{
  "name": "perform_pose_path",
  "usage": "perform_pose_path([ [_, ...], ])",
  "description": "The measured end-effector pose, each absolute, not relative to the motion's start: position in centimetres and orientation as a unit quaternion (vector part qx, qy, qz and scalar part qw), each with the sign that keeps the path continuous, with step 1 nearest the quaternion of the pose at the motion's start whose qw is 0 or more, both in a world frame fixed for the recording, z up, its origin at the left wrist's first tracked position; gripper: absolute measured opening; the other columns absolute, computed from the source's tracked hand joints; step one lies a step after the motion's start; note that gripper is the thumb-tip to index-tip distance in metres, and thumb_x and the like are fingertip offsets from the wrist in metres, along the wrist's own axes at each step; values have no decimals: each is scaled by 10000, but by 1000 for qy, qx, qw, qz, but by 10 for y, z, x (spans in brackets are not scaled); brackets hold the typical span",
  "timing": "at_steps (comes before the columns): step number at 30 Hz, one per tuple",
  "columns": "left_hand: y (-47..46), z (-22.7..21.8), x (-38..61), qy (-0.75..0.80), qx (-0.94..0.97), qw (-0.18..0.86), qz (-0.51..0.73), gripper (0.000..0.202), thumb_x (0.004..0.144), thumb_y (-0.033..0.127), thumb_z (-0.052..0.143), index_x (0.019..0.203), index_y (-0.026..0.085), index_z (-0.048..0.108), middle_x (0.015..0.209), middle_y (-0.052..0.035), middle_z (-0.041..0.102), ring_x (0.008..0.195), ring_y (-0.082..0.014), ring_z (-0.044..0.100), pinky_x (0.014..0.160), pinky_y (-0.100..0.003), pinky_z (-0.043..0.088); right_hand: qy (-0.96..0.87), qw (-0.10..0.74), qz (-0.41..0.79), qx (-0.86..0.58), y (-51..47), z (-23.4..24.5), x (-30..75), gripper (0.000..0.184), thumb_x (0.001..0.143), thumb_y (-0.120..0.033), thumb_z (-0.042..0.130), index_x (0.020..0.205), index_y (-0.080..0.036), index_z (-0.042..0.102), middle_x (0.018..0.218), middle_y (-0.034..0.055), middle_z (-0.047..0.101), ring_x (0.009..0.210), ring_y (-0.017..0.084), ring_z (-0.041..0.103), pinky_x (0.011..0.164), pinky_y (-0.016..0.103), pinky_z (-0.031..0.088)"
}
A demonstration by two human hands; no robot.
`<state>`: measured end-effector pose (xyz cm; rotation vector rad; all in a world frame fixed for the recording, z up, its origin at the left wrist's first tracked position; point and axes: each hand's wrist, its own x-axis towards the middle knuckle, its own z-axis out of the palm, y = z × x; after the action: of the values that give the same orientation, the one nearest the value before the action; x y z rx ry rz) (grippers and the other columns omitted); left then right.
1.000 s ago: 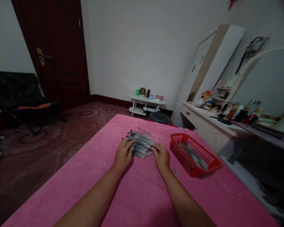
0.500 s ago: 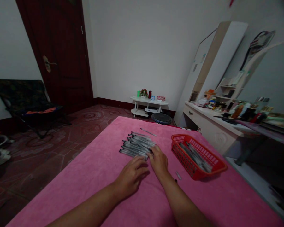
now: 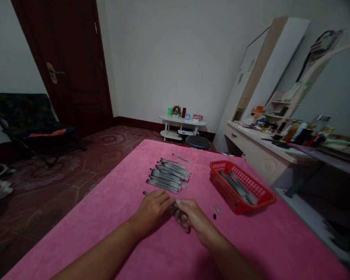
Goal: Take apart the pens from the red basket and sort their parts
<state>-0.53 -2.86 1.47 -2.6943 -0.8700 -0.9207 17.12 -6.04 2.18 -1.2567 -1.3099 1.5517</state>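
Near the middle of the pink cloth, my left hand (image 3: 155,208) is closed around a pen (image 3: 145,193), whose dark end sticks out on the left. My right hand (image 3: 191,216) meets it from the right, fingers curled on the same pen's other end; most of the pen is hidden by the hands. Just beyond lies a pile of clear pens (image 3: 167,173) with dark ends, roughly side by side. One lone pen (image 3: 182,158) rests behind the pile. To the right of my right hand lie a small black piece (image 3: 214,216) and a small clear piece (image 3: 217,209).
A red plastic basket (image 3: 236,204) holding several pens stands on the right of the pink-covered table (image 3: 105,221). Farther right is a white dressing table (image 3: 259,146) crowded with bottles. A low white stand (image 3: 170,135) and a dark round stool (image 3: 197,142) are beyond the far edge.
Both hands have drawn back from the pile towards me and closed together on one pen. The pile is now fully in view. The camera view has shifted slightly.
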Motion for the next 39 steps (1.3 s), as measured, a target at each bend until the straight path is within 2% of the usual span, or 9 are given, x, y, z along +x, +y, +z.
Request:
perform_pose_path([
  [5, -35, 13, -6, -296, -917, 57, -260, 39, 813, 177, 538, 811, 181, 577, 723, -38, 610, 672, -183, 547, 589, -287, 390, -555, 279, 609, -494, -65, 37, 178, 398, 821, -540, 473, 701, -168, 544, 486, -73, 389, 371, 50, 241, 392, 194, 172],
  [9, -29, 9, -18, -341, -905, -21, -252, 128, 872, 252, 486, 809, 193, 580, 676, -26, 626, 572, -151, 543, 525, -245, 338, -704, 260, 350, -561, -62, 55, 199, 185, 768, -269, 538, 612, -175, 571, 555, -7, 539, 523, 106, 464, 516, 219, 294],
  [11, -23, 10, -21, -380, -868, -87, -309, 244, 908, 320, 454, 728, 193, 559, 625, -20, 599, 542, -136, 522, 528, -236, 339, -723, 266, 234, -592, -57, 59, 214, 179, 778, -224, 519, 625, -186, 605, 634, 17, 624, 613, 137, 541, 569, 233, 325],
  [14, -17, 17, -13, -400, -740, -251, -478, 311, 944, 353, 400, 714, 185, 525, 628, -11, 562, 592, -134, 534, 585, -236, 397, -713, 250, 150, -638, -47, 51, 229, 213, 829, -262, 508, 699, -196, 663, 696, 35, 673, 645, 161, 586, 576, 245, 337],
  [17, -18, 23, 4, -317, -557, -484, -595, 195, 911, 371, 498, 823, 198, 511, 704, 3, 598, 655, -133, 581, 634, -244, 476, -709, 219, 65, -668, -41, 34, 234, 135, 804, -245, 581, 787, -206, 709, 807, 59, 700, 735, 183, 620, 622, 257, 365],
  [22, -22, 16, 13, -224, -334, -705, -584, 249, 808, 278, 680, 907, 191, 468, 1126, -88, 657, 974, -218, 665, 894, -425, 528, -709, 199, 28, -676, -35, 20, 240, 133, 780, -208, 622, 861, -206, 728, 873, 76, 698, 810, 209, 636, 700, 280, 407],
  [26, -19, 10, 7, -245, -294, -717, -583, 206, 824, 204, 662, 935, 169, 491, 1176, -110, 642, 1004, -251, 670, 897, -487, 544, -714, 209, 76, -664, -34, 25, 240, 128, 773, -202, 622, 840, -185, 731, 846, 73, 715, 782, 206, 641, 686, 281, 416],
  [34, 9, 7, -15, -261, -215, -672, -659, 58, 909, 141, 524, 880, 118, 568, 1111, -121, 667, 980, -179, 677, 787, -293, 598, -771, 269, 223, -533, -67, 26, 166, 84, 766, -166, 620, 760, -197, 698, 776, 27, 683, 733, 164, 611, 646, 237, 419],
  [39, 11, 6, -19, -266, -216, -678, -651, 83, 901, 174, 551, 877, 114, 603, 1036, -106, 693, 920, -168, 693, 750, -252, 599, -744, 351, 273, -498, -72, 17, 134, 196, 803, -218, 597, 989, -225, 660, 952, 46, 659, 757, 151, 617, 676, 244, 463],
])
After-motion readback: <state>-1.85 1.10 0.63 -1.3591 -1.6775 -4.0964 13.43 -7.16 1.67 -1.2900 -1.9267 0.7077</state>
